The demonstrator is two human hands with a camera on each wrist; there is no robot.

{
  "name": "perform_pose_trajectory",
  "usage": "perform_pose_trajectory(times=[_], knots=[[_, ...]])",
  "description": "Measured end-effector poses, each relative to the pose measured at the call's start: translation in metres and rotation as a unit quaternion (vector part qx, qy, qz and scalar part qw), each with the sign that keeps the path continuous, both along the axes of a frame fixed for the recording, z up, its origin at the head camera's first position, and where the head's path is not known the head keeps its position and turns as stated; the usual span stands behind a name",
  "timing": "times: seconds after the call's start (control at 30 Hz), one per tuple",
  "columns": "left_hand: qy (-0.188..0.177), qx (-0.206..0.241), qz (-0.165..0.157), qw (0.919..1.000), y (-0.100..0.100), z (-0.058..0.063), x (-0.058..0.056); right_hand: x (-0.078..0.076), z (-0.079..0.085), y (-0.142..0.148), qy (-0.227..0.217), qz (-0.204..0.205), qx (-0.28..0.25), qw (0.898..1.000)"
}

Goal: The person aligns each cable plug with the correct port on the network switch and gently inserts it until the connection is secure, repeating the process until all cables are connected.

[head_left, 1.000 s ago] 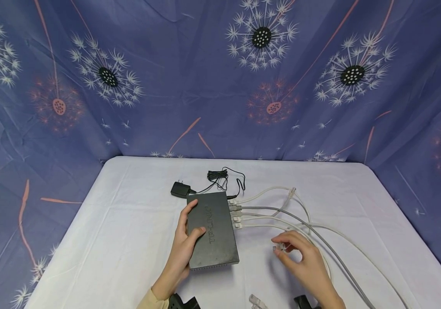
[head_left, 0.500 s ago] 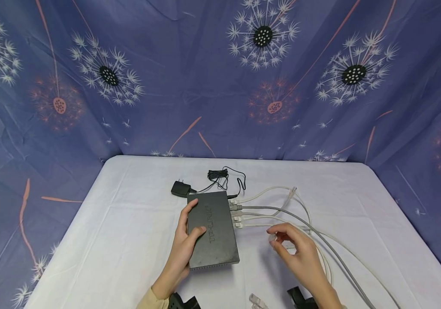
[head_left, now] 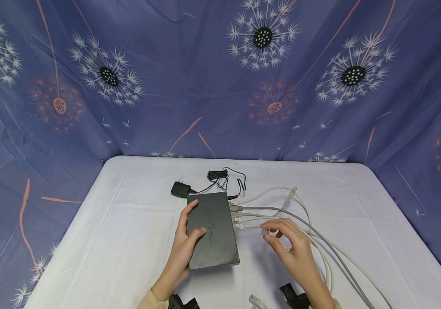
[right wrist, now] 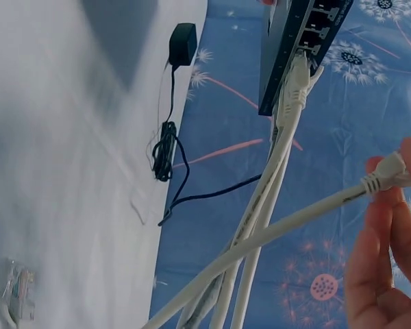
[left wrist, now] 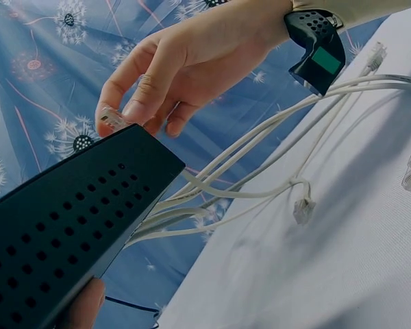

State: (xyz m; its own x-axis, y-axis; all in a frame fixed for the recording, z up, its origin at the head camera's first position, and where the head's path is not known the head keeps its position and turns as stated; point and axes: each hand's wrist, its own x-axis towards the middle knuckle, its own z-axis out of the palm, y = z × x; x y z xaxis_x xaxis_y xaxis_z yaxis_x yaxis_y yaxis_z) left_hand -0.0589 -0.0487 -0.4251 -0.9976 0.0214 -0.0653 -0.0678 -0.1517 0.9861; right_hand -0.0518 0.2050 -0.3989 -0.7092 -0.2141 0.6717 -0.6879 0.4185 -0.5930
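A black TP-LINK network switch [head_left: 218, 246] is held by my left hand [head_left: 179, 249] at its left side, thumb on the top face and the other fingers mostly hidden beneath. Several network cables and a black power lead run from its right side. My right hand [head_left: 295, 249] pinches the clear plug [head_left: 264, 231] of a white network cable between thumb and index finger, a short way right of the switch. In the right wrist view, the plug [right wrist: 394, 170] is apart from the switch's row of ports [right wrist: 318, 31], where open sockets show beside a plugged-in connector [right wrist: 299, 72].
A black power adapter [head_left: 180, 189] and its bundled cord [head_left: 217, 174] lie behind the switch. A loose network plug [head_left: 257, 300] lies at the table's front. White cables and a grey cable [head_left: 321, 234] cross the white cloth [head_left: 89, 240] on the right.
My right hand has moved left and slightly away from me with the pinched plug, closer to the switch. The left hand and the switch have stayed in place.
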Motion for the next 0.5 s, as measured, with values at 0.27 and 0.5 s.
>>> perform_pose_trajectory(times=[0.27,0.5], knots=[[0.009,-0.002,-0.002,1.0000,0.000,0.000,0.001,0.001,0.006,-0.009,0.005,0.009,-0.010,1.000],[0.008,-0.001,0.001,1.0000,-0.001,0.002,0.001,-0.001,0.007,-0.018,0.032,0.017,-0.008,0.999]])
